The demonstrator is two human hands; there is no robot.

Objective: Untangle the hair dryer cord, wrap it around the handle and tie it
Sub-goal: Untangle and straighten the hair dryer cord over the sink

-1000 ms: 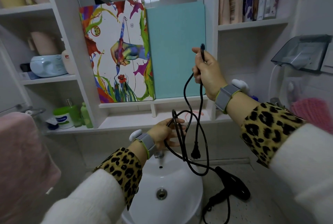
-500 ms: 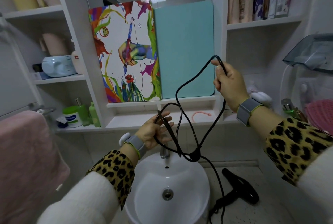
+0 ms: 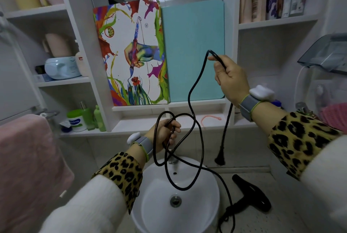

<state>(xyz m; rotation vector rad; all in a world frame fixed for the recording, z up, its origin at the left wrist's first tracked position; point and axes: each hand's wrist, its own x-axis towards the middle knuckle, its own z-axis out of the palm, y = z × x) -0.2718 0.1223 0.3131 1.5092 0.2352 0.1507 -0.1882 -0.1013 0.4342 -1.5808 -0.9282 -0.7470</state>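
A black hair dryer (image 3: 252, 193) lies on the speckled counter to the right of the basin. Its black cord (image 3: 195, 120) rises from it in loose loops above the basin. My left hand (image 3: 165, 135) grips a loop of the cord just above the tap. Higher up and to the right, my right hand (image 3: 230, 78) holds the cord near its plug end. The plug (image 3: 220, 159) hangs free below my right wrist.
A white round basin (image 3: 150, 214) with a tap sits under the cord. Shelves with bottles and jars flank a colourful board and a teal board (image 3: 193, 50). A pink towel (image 3: 24, 167) hangs at left. A pink hair tie (image 3: 210, 119) lies on the ledge.
The plug has come out of the loops and now hangs free below my right hand. My left hand has stayed above the tap, gripping the cord.
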